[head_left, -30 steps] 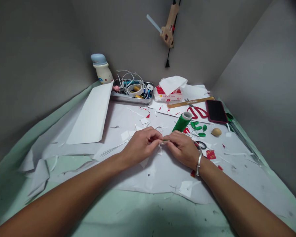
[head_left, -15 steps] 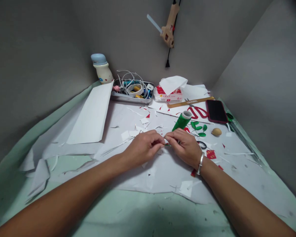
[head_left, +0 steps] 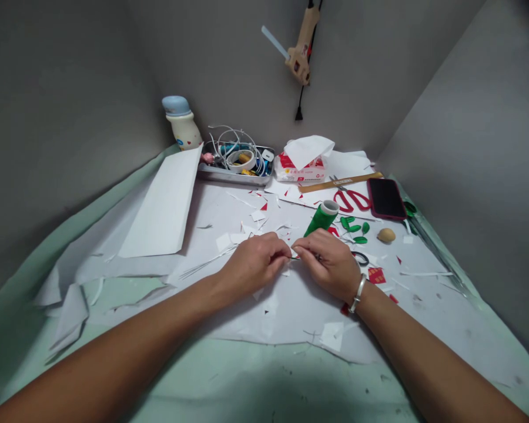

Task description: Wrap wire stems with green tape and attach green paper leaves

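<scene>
Just in front of the green roll (head_left: 320, 218), a thin green strip (head_left: 296, 257) is pinched between the left hand (head_left: 253, 265) and right hand (head_left: 331, 262), fingertips closed tight on it. Firm pinches set close together should keep it steady. Red scissors (head_left: 351, 201) lie behind the roll.

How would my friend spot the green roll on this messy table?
Find the big white paper sheet, then the right hand in its middle. Just beyond that hand lies the green roll, on its side. Unlike the small green leaf bits nearby, it's a tube with a white end.
</scene>
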Motion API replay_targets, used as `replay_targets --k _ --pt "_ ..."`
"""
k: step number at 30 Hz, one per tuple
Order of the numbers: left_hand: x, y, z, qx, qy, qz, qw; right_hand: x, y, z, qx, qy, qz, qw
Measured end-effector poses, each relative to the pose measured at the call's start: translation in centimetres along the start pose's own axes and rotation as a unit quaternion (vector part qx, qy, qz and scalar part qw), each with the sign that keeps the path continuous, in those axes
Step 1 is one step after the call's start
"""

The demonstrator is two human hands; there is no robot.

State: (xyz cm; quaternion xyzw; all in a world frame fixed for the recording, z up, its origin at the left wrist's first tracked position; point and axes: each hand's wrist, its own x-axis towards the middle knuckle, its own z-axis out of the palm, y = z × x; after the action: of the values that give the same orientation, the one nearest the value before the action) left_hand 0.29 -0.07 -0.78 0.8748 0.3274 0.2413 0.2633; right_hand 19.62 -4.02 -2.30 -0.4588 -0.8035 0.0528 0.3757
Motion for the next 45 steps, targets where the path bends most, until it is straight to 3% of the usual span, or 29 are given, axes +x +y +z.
replay_targets --k 5,10,15,19,24,29,34,39,42,45 --pt "0.1 0.5 -0.5 -0.079 0.033 -0.009 0.996 -0.1 0.6 0.4 0.021 -0.019 0.015 0.999" --pt "0.3 0.2 -0.6 -0.031 0.088 -0.060 0.994 -0.5 0.1 0.7 -0.005 -0.065 -0.033 0.997" --pt "0.1 -0.3 -0.1 0.041 0.033 -0.021 0.998 -0.3 -0.3 0.2 -0.027 -0.025 -0.039 0.999" --pt "0.0 -0.1 0.0 0.012 -0.005 0.016 1.000 0.0 0.3 0.1 0.002 -0.001 0.003 1.000" --pt "0.2 0.4 -0.5 -0.055 0.037 -0.019 0.998 -0.2 0.8 0.6 0.017 -0.030 0.019 0.999" --pt "0.3 0.1 -0.6 -0.019 0.076 -0.062 0.995 -0.4 0.1 0.7 -0.008 -0.082 -0.022 0.996" --pt "0.1 -0.4 0.0 0.046 0.028 -0.025 0.998 -0.2 -0.4 0.2 -0.024 -0.030 -0.040 0.998" --pt "0.1 -0.1 -0.1 -0.016 -0.011 0.002 1.000 0.1 0.4 0.1 0.017 0.007 0.026 0.999" --pt "0.2 0.2 -0.4 -0.074 0.019 -0.018 0.997 0.0 0.8 0.5 0.025 -0.020 0.036 0.999" --pt "0.3 0.2 -0.7 -0.068 0.062 -0.044 0.995 -0.3 0.5 0.7 0.014 -0.071 0.001 0.997"
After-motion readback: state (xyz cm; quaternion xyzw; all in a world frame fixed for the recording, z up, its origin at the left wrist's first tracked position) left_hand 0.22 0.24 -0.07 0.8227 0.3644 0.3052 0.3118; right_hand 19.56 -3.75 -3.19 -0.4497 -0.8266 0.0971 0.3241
